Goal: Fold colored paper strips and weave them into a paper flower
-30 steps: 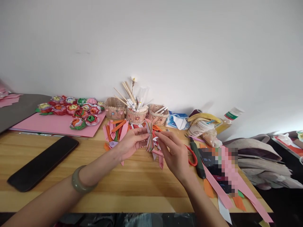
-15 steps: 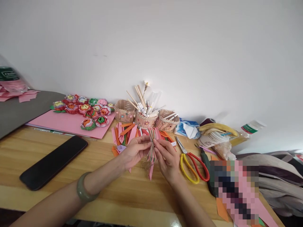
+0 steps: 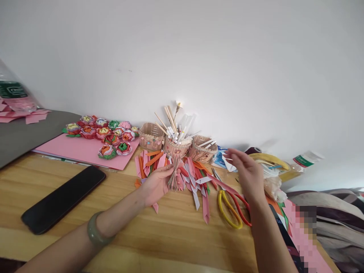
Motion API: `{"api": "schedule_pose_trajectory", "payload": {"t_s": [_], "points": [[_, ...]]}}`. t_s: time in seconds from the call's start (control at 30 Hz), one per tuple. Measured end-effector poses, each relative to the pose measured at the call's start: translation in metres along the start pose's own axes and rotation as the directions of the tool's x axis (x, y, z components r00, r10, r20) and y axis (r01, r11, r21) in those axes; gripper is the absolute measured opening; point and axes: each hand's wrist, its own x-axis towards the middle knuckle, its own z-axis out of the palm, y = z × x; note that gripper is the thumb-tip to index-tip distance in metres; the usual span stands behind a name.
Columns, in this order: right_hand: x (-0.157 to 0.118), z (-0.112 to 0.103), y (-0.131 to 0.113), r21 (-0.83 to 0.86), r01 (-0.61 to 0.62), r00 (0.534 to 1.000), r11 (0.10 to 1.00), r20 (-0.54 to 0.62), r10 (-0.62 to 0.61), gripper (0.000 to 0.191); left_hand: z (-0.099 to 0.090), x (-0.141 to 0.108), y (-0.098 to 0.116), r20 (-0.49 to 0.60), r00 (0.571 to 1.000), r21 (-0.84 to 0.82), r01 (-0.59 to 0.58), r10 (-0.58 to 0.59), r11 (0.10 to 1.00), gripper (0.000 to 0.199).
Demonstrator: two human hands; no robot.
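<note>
head view: two bare hands worked over a wooden bench (image 3: 136, 242) set against a pale wall; no other picture gave a second angle on them.
left hand: this one (image 3: 157, 185) pinched a pleated paper bundle (image 3: 175, 171) at its narrow waist, thumb and fingers pressed on it from the side.
bundle: it stood roughly upright above the bench, in front of the decorated baskets (image 3: 152, 140), its striped ends fanned out at top and bottom.
right hand: this one (image 3: 250, 174) was raised well apart from the bundle, near the tissue packet (image 3: 220, 157), its fingers bent; whether the fingertips gripped anything thin, i could not tell.
folded strips: a loose heap of them (image 3: 196, 182) lay around and behind the bundle, in pink, orange, red, green and pale lilac.
scissors: the pair (image 3: 219, 203) rested just beside the heap, a pink strip lying across it.
done: layered paper flowers (image 3: 104, 132) sat grouped on and around the pink card (image 3: 68, 148), and the bundle looked pleated and gathered at its middle; any tie there was too small to make out.
left over: the bundle's layers were not yet spread apart, and the strips seemed unattached to it.
</note>
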Motion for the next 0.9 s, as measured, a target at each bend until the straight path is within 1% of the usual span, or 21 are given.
{"api": "schedule_pose_trajectory", "payload": {"t_s": [0.03,0.07,0.1,0.13,0.17,0.2,0.23,0.27,0.3,0.33,0.37,0.4,0.47,0.53,0.63,0.7,0.8,0.9], "points": [[0.003,-0.005,0.003,-0.215,0.08,0.988,0.973,0.143,-0.049,0.024,0.0,-0.001,0.0,-0.004,1.0,0.015,0.009,-0.009,1.0,0.014],[0.004,-0.008,0.004,-0.391,0.182,0.966,0.902,0.243,-0.089,0.027,0.0,-0.001,0.0,-0.006,1.0,0.03,0.011,-0.011,0.999,0.014],[0.002,-0.01,0.004,-0.534,0.248,0.956,0.808,0.271,-0.115,0.032,0.0,-0.001,0.0,-0.006,1.0,0.046,0.005,-0.005,0.999,0.014],[-0.002,-0.009,0.003,-0.644,0.264,0.962,0.718,0.231,-0.147,0.036,-0.001,-0.001,-0.001,-0.006,1.0,0.064,-0.007,0.007,0.998,0.014],[-0.008,-0.006,0.0,-0.71,0.257,0.965,0.655,0.158,-0.208,0.039,-0.001,0.0,-0.002,-0.009,1.0,0.083,-0.025,0.026,0.996,0.014],[-0.015,0.0,-0.004,-0.726,0.256,0.954,0.638,0.082,-0.289,0.04,-0.001,0.0,-0.004,-0.014,0.999,0.105,-0.043,0.045,0.994,0.015],[-0.023,0.007,-0.009,-0.684,0.303,0.93,0.664,0.06,-0.364,0.039,-0.002,0.001,-0.005,-0.02,0.998,0.128,-0.058,0.061,0.99,0.016],[-0.032,0.016,-0.014,-0.59,0.407,0.902,0.698,0.139,-0.408,0.041,-0.002,0.001,-0.007,-0.025,0.997,0.153,-0.069,0.074,0.986,0.016],[-0.04,0.025,-0.018,-0.468,0.509,0.861,0.722,0.276,-0.428,0.047,-0.001,0.001,-0.008,-0.024,0.996,0.18,-0.079,0.085,0.98,0.017],[-0.047,0.035,-0.021,-0.373,0.561,0.816,0.739,0.398,-0.419,0.057,-0.001,0.001,-0.009,-0.019,0.995,0.209,-0.087,0.093,0.974,0.018],[-0.053,0.044,-0.022,-0.309,0.585,0.777,0.75,0.478,-0.409,0.07,0.0,0.0,-0.011,-0.013,0.995,0.238,-0.097,0.103,0.966,0.019],[-0.058,0.052,-0.022,-0.271,0.593,0.756,0.759,0.511,-0.409,0.082,0.0,-0.001,-0.012,-0.006,0.994,0.268,-0.106,0.112,0.958,0.021],[-0.063,0.064,-0.019,-0.246,0.587,0.743,0.772,0.543,-0.392,0.093,0.001,-0.002,-0.015,0.004,0.991,0.319,-0.127,0.133,0.939,0.023],[-0.065,0.07,-0.015,-0.241,0.571,0.747,0.785,0.549,-0.375,0.095,0.001,-0.003,-0.017,-0.002,0.989,0.356,-0.139,0.15,0.924,0.024],[-0.066,0.071,-0.01,-0.254,0.563,0.76,0.787,0.534,-0.371,0.092,-0.001,-0.002,-0.019,-0.003,0.987,0.413,-0.147,0.163,0.899,0.026],[-0.065,0.069,-0.008,-0.266,0.565,0.764,0.781,0.525,-0.375,0.091,-0.002,-0.002,-0.02,-0.007,0.982,0.477,-0.161,0.187,0.864,0.026],[-0.064,0.067,-0.005,-0.288,0.554,0.779,0.781,0.509,-0.365,0.088,-0.001,-0.002,-0.018,-0.046,0.967,0.594,-0.175,0.25,0.785,0.021],[-0.063,0.064,-0.003,-0.312,0.539,0.801,0.782,0.477,-0.361,0.077,0.005,-0.003,-0.015,-0.102,0.943,0.659,-0.174,0.317,0.731,0.02]]}}
